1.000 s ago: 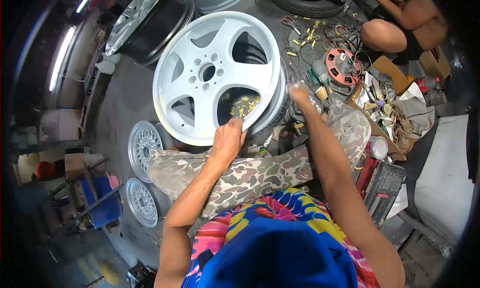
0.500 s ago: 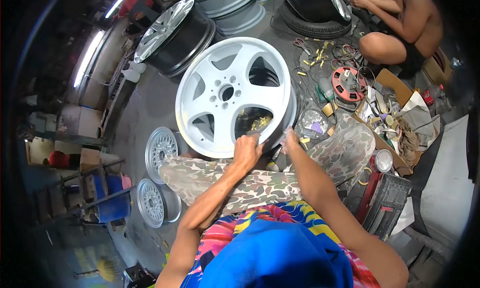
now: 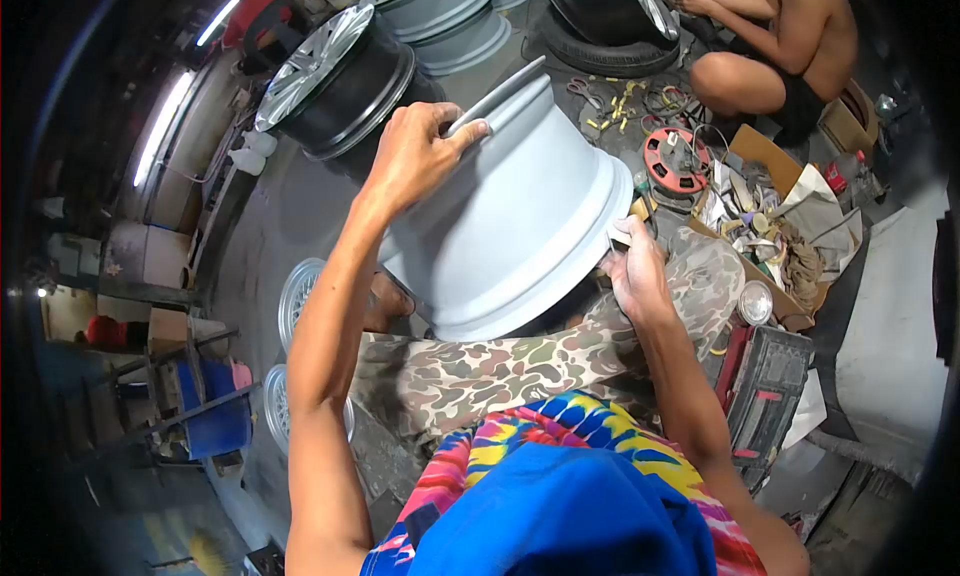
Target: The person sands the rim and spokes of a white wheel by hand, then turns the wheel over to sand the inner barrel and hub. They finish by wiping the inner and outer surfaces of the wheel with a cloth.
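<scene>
A white-primed car wheel rim (image 3: 515, 216) is tipped up on edge over my camouflage-trousered legs (image 3: 480, 376), its smooth barrel facing me and its spoked face turned away. My left hand (image 3: 415, 156) grips the rim's upper lip. My right hand (image 3: 635, 276) holds the lower right edge of the rim, fingers curled on it.
A black wheel with a polished face (image 3: 335, 76) stands behind, with stacked grey rims (image 3: 450, 16) and a tyre (image 3: 600, 31) beyond. Another person (image 3: 780, 46) sits at the top right. A red cable reel (image 3: 675, 156), tools and rags litter the floor. Mesh wheels (image 3: 295, 296) lie at the left.
The rim has been turned from face-up to standing on edge with its barrel toward me. My left hand moved up to the top lip; my right hand shifted to the lower right edge.
</scene>
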Available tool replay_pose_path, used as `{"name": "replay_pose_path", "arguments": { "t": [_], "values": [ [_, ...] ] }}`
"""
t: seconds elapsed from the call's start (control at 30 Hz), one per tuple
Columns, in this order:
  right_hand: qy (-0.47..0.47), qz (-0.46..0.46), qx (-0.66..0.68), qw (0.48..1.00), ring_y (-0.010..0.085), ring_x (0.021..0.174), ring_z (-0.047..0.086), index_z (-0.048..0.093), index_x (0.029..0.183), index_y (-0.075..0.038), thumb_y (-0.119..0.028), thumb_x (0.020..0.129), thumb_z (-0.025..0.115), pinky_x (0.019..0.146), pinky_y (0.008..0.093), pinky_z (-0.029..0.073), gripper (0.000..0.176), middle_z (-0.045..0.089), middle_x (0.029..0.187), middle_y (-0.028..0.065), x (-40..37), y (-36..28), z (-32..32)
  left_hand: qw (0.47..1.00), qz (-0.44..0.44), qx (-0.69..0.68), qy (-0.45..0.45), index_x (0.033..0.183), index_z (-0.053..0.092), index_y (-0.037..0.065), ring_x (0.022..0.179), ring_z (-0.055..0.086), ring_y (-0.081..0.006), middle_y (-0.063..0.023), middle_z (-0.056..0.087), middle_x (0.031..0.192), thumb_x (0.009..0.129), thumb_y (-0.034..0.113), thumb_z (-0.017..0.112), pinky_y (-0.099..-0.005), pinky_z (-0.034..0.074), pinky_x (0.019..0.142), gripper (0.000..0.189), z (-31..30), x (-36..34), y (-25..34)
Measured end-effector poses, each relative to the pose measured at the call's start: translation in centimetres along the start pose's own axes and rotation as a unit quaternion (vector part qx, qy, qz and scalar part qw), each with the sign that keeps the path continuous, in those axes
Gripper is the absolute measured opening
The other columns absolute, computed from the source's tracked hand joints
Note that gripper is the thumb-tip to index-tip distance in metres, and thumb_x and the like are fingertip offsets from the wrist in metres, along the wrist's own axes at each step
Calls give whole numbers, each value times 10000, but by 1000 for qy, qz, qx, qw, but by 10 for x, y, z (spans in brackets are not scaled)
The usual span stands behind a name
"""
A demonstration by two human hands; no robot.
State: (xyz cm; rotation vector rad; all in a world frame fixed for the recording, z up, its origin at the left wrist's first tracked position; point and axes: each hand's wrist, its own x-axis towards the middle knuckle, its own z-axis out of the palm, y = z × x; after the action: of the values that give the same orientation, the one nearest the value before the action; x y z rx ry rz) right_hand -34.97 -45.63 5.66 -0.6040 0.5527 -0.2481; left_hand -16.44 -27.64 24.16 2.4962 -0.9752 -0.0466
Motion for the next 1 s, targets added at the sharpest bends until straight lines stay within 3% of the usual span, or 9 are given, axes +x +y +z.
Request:
{"name": "replay_pose_path", "arguments": {
  "t": [0.3, 0.37, 0.43, 0.67, 0.77, 0.83, 0.9, 0.97, 1.0],
  "values": [
    [-111, -49, -17, 992, 201, 887, 660, 600, 1043, 7, -256, 997, 598, 853, 395, 582, 267, 661, 1041, 126, 24, -4, 57, 985, -47, 34, 160, 959, 648, -23, 710, 437, -107, -62, 508, 689, 1039, 436, 561, -303, 402, 654, 474, -36, 1, -129],
    [-102, -65, -53, 991, 192, 860, 672, 655, 1016, 25, -249, 990, 633, 819, 336, 562, 276, 680, 1035, 126, 35, -3, 59, 982, -91, 43, 161, 1004, 720, 33, 704, 569, -269, -171, 653, 766, 1015, 511, 542, -367, 472, 733, 510, -43, 21, -155],
    [-53, -265, -461, 845, 182, 857, 686, 728, 1003, 24, -223, 966, 669, 786, 289, 531, 257, 691, 948, 107, 54, 4, 39, 976, -132, 8, 173, 1031, 741, 52, 757, 637, -276, -162, 694, 797, 980, 588, 555, -364, 492, 782, 569, -43, 40, -178],
    [-160, -217, -553, 788, 286, 873, 707, 768, 1035, -28, -252, 966, 652, 793, 392, 529, 262, 743, 929, 167, 125, 84, 51, 960, -161, 48, 225, 859, 783, 67, 819, 707, -327, -131, 729, 777, 832, 784, 608, -424, 515, 802, 739, -42, 98, -251],
    [-247, -260, -502, 787, 375, 941, 689, 752, 1050, -26, -322, 983, 575, 901, 445, 513, 351, 737, 1000, 191, 147, 125, 111, 959, -202, 70, 185, 1095, 786, 106, 996, 713, -336, -161, 762, 1004, 810, 785, 626, -402, 510, 911, 753, -50, 96, -244],
    [-221, -293, -637, 679, 369, 932, 684, 743, 1033, -16, -328, 956, 597, 870, 441, 525, 353, 720, 1051, 202, 195, 178, 138, 944, -154, 106, 273, 961, 797, 66, 773, 654, -180, -78, 729, 818, 820, 784, 628, -355, 507, 795, 751, -43, 109, -277],
    [-288, -172, -796, 504, 365, 982, 683, 708, 1013, 31, -310, 942, 600, 904, 459, 522, 365, 699, 1109, 223, 196, 181, 207, 943, -269, 70, 183, 971, 723, 34, 936, 704, -378, -228, 721, 945, 921, 560, 632, -472, 514, 814, 536, -51, 111, -238],
    [-211, -304, -292, 882, 380, 1000, 675, 671, 1040, 43, -219, 920, 601, 936, 506, 502, 297, 694, 1104, 231, 164, 227, 238, 939, -241, 95, 227, 827, 740, 35, 806, 716, -340, -223, 711, 811, 884, 653, 638, -445, 509, 729, 629, -48, 118, -257],
    [-227, -264, -250, 904, 394, 992, 667, 648, 1084, 39, -185, 908, 605, 929, 501, 505, 288, 691, 1090, 226, 145, 236, 250, 938, -239, 91, 234, 818, 740, 30, 790, 712, -313, -210, 712, 795, 884, 651, 644, -437, 508, 724, 631, -49, 120, -266]
  ]
}}
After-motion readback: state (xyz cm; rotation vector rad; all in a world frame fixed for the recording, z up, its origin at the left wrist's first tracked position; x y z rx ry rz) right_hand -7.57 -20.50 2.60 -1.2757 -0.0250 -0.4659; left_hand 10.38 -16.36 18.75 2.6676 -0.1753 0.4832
